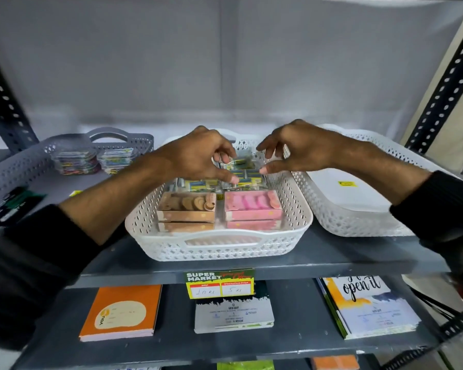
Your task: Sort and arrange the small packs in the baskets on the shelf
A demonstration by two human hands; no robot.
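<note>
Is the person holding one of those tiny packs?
It cannot be told. Both hands, left and right, hover over the small packs in the middle white basket.

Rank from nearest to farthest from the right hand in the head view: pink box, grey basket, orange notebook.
From the right hand:
1. Pink box, just below it in the middle basket.
2. Grey basket, far left on the same shelf.
3. Orange notebook, lower shelf, left.
</note>
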